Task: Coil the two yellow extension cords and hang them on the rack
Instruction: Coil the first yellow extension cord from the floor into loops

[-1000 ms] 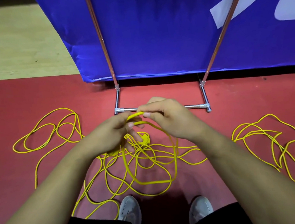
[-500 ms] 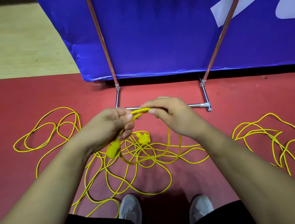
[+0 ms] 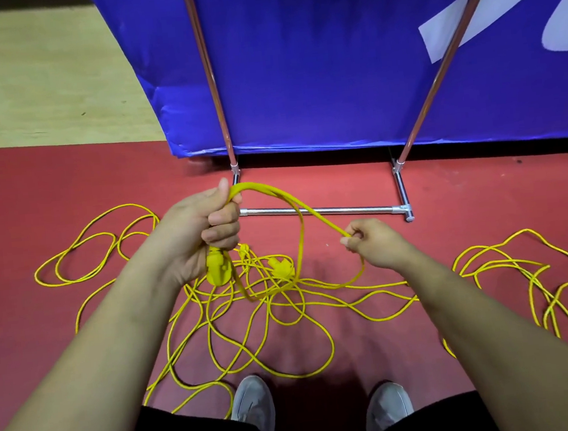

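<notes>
Yellow extension cord [image 3: 251,324] lies in loose tangled loops across the red floor, with more loops at the far left and far right [image 3: 535,282]. My left hand [image 3: 205,229] is shut on the cord, its yellow plug [image 3: 217,267] hanging below the fist and a small loop dangling from it. From that fist the cord arches over to my right hand [image 3: 369,242], which pinches it. A second plug [image 3: 280,267] rests on the floor between my hands. The metal rack [image 3: 320,210] stands just beyond, two slanted poles rising from its base bar.
A blue banner [image 3: 332,73] hangs behind the rack poles, its lower edge near the floor. Pale wooden floor [image 3: 41,82] lies beyond the red mat at the upper left. My two grey shoes [image 3: 252,402] stand at the bottom among the cord loops.
My hands were together at the cord; now the right hand has slid out to the right along it. The left hand has risen slightly, and the plug hangs lower from it.
</notes>
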